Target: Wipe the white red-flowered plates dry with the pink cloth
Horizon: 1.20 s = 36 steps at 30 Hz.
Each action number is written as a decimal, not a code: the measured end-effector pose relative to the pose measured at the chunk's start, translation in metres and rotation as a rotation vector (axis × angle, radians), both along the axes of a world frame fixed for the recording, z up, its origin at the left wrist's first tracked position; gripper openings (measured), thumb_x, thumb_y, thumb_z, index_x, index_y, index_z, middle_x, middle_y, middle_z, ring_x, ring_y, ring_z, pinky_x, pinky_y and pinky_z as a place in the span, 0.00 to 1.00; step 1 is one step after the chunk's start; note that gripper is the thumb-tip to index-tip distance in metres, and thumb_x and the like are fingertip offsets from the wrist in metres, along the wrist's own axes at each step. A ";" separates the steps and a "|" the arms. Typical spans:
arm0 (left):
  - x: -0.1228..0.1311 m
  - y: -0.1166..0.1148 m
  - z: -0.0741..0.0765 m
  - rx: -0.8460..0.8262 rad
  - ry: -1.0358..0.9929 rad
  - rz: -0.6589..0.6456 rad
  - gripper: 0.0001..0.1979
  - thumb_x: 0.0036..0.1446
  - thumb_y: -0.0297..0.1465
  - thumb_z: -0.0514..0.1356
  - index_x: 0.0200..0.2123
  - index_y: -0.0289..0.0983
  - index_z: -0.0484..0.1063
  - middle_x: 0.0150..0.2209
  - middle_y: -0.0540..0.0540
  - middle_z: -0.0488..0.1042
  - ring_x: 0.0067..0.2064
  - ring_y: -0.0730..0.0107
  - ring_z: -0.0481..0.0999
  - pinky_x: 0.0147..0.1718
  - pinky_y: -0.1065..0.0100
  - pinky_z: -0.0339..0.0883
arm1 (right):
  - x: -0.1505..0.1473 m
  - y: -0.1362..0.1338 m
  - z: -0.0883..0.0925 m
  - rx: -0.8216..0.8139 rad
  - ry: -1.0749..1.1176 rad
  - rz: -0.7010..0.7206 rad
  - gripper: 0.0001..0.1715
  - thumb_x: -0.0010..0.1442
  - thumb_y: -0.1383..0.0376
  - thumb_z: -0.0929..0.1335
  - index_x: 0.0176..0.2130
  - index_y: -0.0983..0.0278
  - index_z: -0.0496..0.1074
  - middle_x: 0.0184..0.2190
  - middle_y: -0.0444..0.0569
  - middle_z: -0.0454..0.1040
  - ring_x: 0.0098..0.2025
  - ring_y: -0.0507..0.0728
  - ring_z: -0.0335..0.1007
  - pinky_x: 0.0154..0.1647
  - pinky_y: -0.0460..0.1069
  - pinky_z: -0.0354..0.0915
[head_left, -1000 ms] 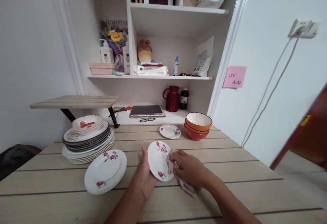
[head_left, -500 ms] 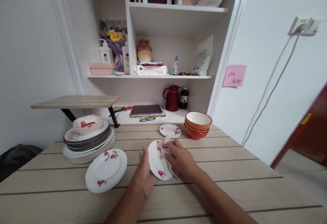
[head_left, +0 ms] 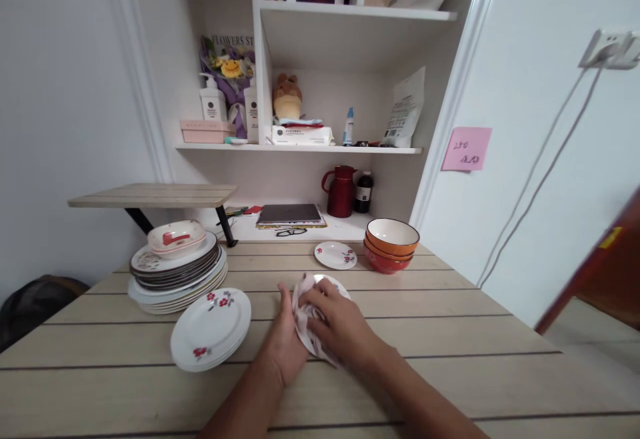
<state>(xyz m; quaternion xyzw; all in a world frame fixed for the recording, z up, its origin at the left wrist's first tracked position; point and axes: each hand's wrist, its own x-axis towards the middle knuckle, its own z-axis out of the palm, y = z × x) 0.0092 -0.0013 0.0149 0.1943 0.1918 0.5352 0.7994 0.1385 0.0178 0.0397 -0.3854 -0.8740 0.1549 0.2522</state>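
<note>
Plate (head_left: 336, 285), cloth (head_left: 303, 312), both hands gripping

Slatted table (head_left: 450, 332) bearing tall plate stack (head_left: 175, 275), floral plate stack (head_left: 210, 329), saucer (head_left: 335, 255), orange bowls (head_left: 393, 245).

Small white plate w/ red flower print (head_left: 343, 287): smooth, glossy; ceramic or melamine n/k. Pale pink crumpled cloth (head_left: 303, 312): soft fabric, matt, creased. Long pale wood-plank table (head_left: 450, 332): matt, faint grain, dark grooves btwn boards. Stack of white flowered plates (head_left: 210, 329): glossy, light sheen. Orange stacked bowls (head_left: 391, 242): glossy glaze outside, cream glazed inside. Dark red jug (head_left: 341, 192): smooth, shiny; material n/k. Pink square paper note (head_left: 466, 149): matt. Raised pale wood board (head_left: 150, 194): matt top, black legs.
</note>
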 end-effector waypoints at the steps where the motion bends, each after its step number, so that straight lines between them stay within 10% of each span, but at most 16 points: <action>1: 0.001 0.001 -0.001 0.020 -0.020 0.014 0.34 0.59 0.55 0.48 0.59 0.39 0.65 0.51 0.37 0.76 0.53 0.52 0.74 0.53 0.53 0.64 | 0.001 0.006 -0.001 0.009 -0.020 -0.069 0.19 0.58 0.67 0.65 0.49 0.55 0.69 0.48 0.48 0.65 0.42 0.55 0.67 0.42 0.48 0.60; 7: 0.002 0.003 -0.004 0.022 -0.028 0.097 0.32 0.61 0.49 0.51 0.61 0.36 0.62 0.54 0.36 0.73 0.56 0.52 0.72 0.58 0.53 0.59 | 0.037 0.029 -0.010 -0.088 -0.187 -0.300 0.18 0.60 0.63 0.64 0.51 0.58 0.68 0.48 0.52 0.66 0.39 0.56 0.69 0.37 0.49 0.59; 17: -0.004 0.000 0.002 -0.040 0.101 0.021 0.29 0.59 0.43 0.58 0.57 0.31 0.67 0.48 0.34 0.78 0.48 0.50 0.77 0.51 0.55 0.65 | 0.028 -0.008 -0.002 -0.100 -0.147 0.147 0.16 0.53 0.69 0.67 0.43 0.57 0.69 0.44 0.46 0.68 0.43 0.56 0.67 0.44 0.48 0.60; 27: 0.001 0.002 -0.002 0.042 0.086 0.146 0.26 0.57 0.32 0.62 0.59 0.35 0.65 0.48 0.35 0.78 0.47 0.53 0.79 0.50 0.56 0.67 | 0.020 0.020 -0.007 -0.044 -0.095 -0.218 0.18 0.59 0.66 0.64 0.50 0.56 0.68 0.49 0.50 0.63 0.41 0.56 0.67 0.40 0.49 0.59; 33: -0.014 0.014 -0.007 -0.097 0.040 0.449 0.25 0.61 0.34 0.57 0.60 0.34 0.63 0.49 0.35 0.77 0.48 0.55 0.78 0.52 0.54 0.67 | 0.032 -0.001 -0.010 -0.143 -0.262 -0.113 0.17 0.56 0.67 0.65 0.46 0.58 0.69 0.47 0.50 0.65 0.40 0.56 0.68 0.40 0.49 0.58; 36: -0.021 0.012 -0.002 -0.125 0.049 0.371 0.25 0.62 0.37 0.55 0.58 0.29 0.65 0.48 0.33 0.77 0.49 0.54 0.78 0.52 0.55 0.67 | 0.020 -0.011 -0.011 -0.141 -0.223 -0.018 0.15 0.57 0.67 0.64 0.45 0.57 0.70 0.46 0.49 0.66 0.41 0.56 0.69 0.42 0.49 0.59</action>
